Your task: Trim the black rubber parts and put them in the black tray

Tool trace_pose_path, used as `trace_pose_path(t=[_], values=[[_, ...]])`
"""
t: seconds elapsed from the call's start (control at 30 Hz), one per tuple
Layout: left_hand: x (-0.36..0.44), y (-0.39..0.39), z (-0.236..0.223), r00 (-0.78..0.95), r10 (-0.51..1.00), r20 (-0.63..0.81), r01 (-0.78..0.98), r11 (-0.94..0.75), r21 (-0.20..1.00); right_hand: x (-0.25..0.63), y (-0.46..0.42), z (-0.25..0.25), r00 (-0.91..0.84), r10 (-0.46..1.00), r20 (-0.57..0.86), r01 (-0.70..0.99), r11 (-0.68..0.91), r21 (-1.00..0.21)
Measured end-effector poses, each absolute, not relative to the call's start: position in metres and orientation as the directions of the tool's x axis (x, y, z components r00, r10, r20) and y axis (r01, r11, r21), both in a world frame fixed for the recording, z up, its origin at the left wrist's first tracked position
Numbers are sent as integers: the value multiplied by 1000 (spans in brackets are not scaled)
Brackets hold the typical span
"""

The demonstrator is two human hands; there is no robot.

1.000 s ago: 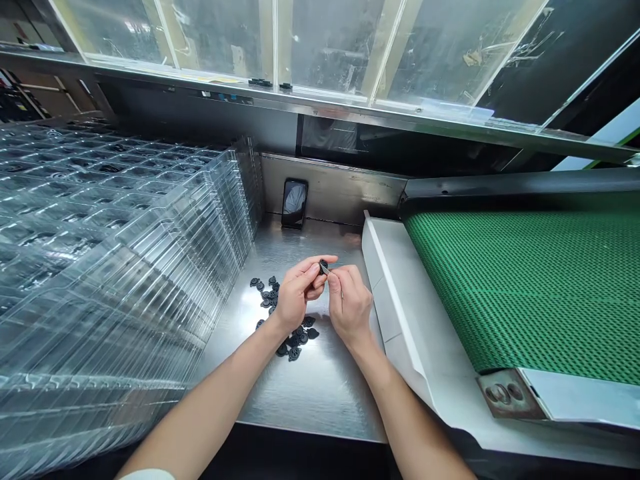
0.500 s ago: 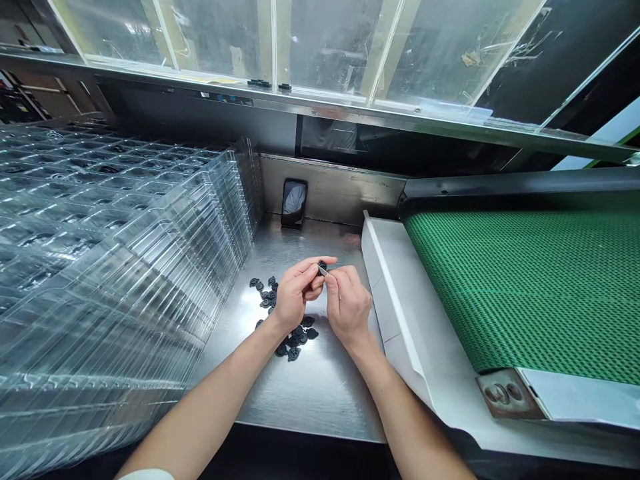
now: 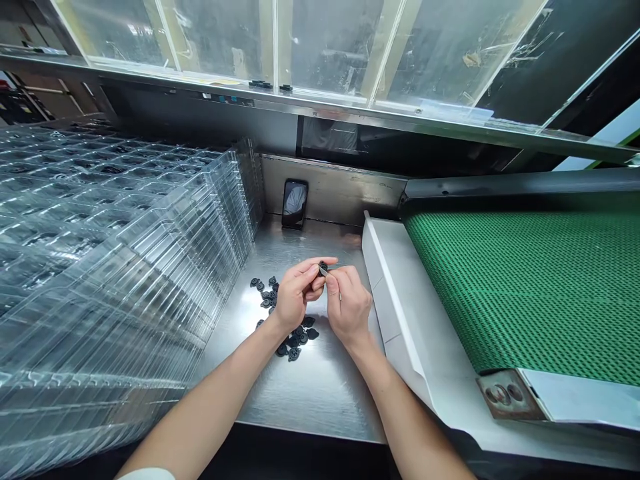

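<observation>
Above a metal work surface (image 3: 320, 393), my left hand (image 3: 296, 293) is closed on a small round black part (image 3: 323, 266), pinched between thumb and fingers. My right hand (image 3: 349, 300) grips a small pointed metal blade (image 3: 323, 272), whose tip lies against the black part. The blade's handle, if it has one, is hidden in my fist. Several similar black parts (image 3: 294, 354) lie loose on the metal, below and left of my hands. Some of them are partly covered by my left hand and wrist.
Tall stacks of clear plastic trays (image 3: 150, 247) stand on the left. A phone (image 3: 295, 204) leans upright against the back metal wall. To the right, a white sheet guard (image 3: 400, 293) borders a green mesh conveyor belt (image 3: 530, 280). Clear panels (image 3: 325, 47) hang above the back.
Both hands stay almost in place. The black part and the blade have shifted only very slightly between the fingers.
</observation>
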State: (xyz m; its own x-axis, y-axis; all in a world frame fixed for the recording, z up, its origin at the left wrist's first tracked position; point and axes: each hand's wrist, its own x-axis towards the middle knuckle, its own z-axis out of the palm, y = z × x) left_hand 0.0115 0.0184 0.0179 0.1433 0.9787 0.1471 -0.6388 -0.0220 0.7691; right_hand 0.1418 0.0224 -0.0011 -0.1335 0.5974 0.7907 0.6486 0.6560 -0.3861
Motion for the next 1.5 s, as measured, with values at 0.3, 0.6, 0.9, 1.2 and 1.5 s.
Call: trace_pose_path(t=[0.3,0.6,0.9,1.2,1.5], values=[[15,17,19,115,987,117,-667,-11,745,145,22,4,34,647,762,428,679,-596],[19,26,9,27,997,-76,-792,68,607,138,19,3,36,694,719,382,656,-651],[25,24,11,38,997,-71,-877,67,476,132,24,-13,-112,768,631,424,611,-668],[26,20,13,36,999,-35,-840,50,540,131,24,-12,-52,862,504,311,493,-812],[22,25,8,-183,983,-7,-646,-115,755,133,24,4,53,973,226,-121,231,-965]])
